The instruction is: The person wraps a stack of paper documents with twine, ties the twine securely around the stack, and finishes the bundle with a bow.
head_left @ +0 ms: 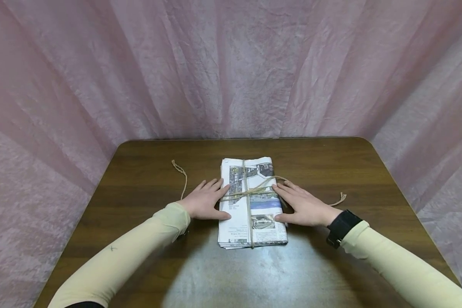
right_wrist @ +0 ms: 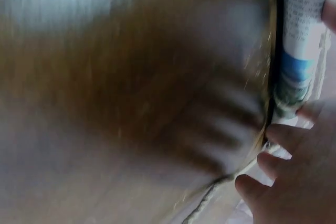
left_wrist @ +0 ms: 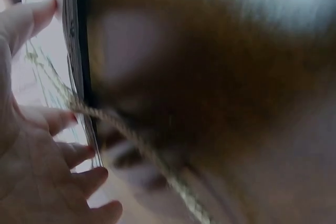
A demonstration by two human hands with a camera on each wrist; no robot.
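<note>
A stack of folded newspapers (head_left: 235, 229) lies on the wooden table, its long side running away from me. Brown twine (head_left: 249, 214) crosses it lengthwise and sideways, meeting near the middle of the top. My left hand (head_left: 205, 200) rests at the stack's left edge, fingers extended, thumb and index fingertip over the top sheet. On the opposite edge lies my right hand (head_left: 302, 204), fingers spread, with index fingertip and thumb at the paper. One loose twine end (head_left: 185, 177) runs out past the left hand; another twine end (head_left: 340, 199) emerges beyond the right wrist.
The brown wooden table (head_left: 146, 171) has rounded far corners. Pink curtains (head_left: 254, 77) hang behind it and along both sides. A black band (head_left: 343, 226) circles the right wrist, over a pale sleeve.
</note>
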